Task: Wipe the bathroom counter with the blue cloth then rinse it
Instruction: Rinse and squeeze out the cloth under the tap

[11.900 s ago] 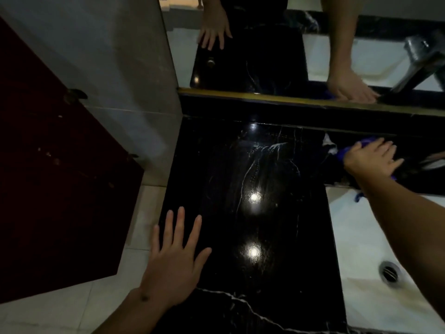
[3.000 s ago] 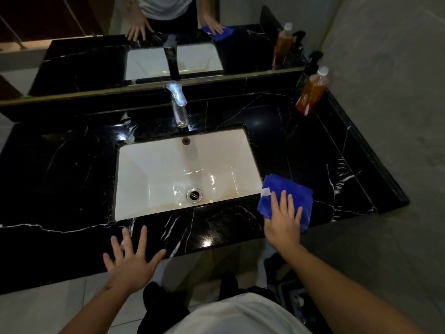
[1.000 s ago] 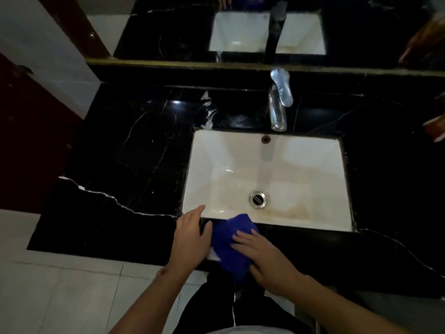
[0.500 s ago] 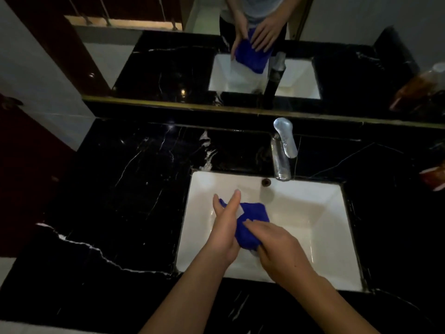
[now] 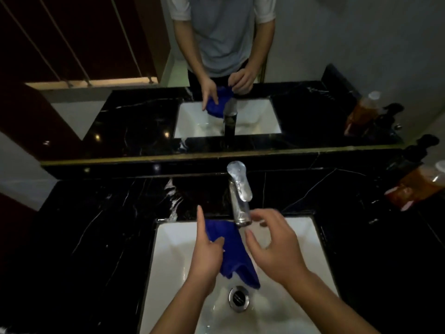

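The blue cloth (image 5: pixel 232 251) hangs over the white sink basin (image 5: pixel 173 251), just below the chrome faucet (image 5: pixel 238 194). My left hand (image 5: pixel 204 256) holds the cloth, thumb pressed on it and index finger pointing up. My right hand (image 5: pixel 272 247) is off the cloth, fingers loosely curled and empty, its fingertips close to the faucet spout. The black marble counter (image 5: pixel 96 227) surrounds the basin. No water stream shows under the spout.
An amber soap bottle (image 5: pixel 419 184) and a dark pump dispenser (image 5: pixel 414 155) stand at the counter's back right. The drain (image 5: pixel 238 298) sits below the cloth. The mirror (image 5: pixel 216 68) behind the faucet reflects a person's torso and hands.
Both hands carried the cloth from the counter's front edge into the basin and up under the faucet. My right hand has let go of the cloth and risen toward the spout.
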Tool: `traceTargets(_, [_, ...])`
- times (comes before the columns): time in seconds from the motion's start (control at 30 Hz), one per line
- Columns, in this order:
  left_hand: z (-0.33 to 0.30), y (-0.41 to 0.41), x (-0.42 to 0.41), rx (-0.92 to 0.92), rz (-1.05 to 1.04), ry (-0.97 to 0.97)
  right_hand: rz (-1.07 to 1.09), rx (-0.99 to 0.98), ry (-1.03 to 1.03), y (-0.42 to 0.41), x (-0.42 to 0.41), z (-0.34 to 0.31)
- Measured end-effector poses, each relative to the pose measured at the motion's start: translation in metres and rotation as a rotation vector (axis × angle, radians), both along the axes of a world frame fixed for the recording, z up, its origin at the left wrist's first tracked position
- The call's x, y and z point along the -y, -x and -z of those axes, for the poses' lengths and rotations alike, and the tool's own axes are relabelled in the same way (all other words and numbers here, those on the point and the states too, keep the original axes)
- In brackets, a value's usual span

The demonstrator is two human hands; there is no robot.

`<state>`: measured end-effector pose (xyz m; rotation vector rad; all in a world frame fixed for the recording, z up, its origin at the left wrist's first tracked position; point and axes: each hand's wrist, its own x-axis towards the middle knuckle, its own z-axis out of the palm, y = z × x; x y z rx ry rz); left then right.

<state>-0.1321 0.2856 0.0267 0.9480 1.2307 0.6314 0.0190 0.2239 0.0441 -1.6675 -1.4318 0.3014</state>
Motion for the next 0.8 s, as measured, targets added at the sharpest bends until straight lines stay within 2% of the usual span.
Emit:
traceTargets(0.07, [-0.005,-0.007,-0.010,0.068,-0.016,0.000,0.012,0.097,-0.046,-0.012,-0.027,-0.016])
traceTargets(0.2, [-0.009,-0.014,-0.019,0.133,-0.026,-0.024,-0.129,0.406,0.174,-0.030,-0.071,-0.027])
traceTargets(0.33, [-0.007,-0.014,-0.019,0.145,-0.042,-0.008,-0.276,0.561,0.253,-0.040,-0.089,-0.019])
traceTargets(0.8, [0.002,-0.029,-0.001,0.279,-0.143,0.175,-0.262,0.559,0.211,-0.042,-0.093,-0.020])
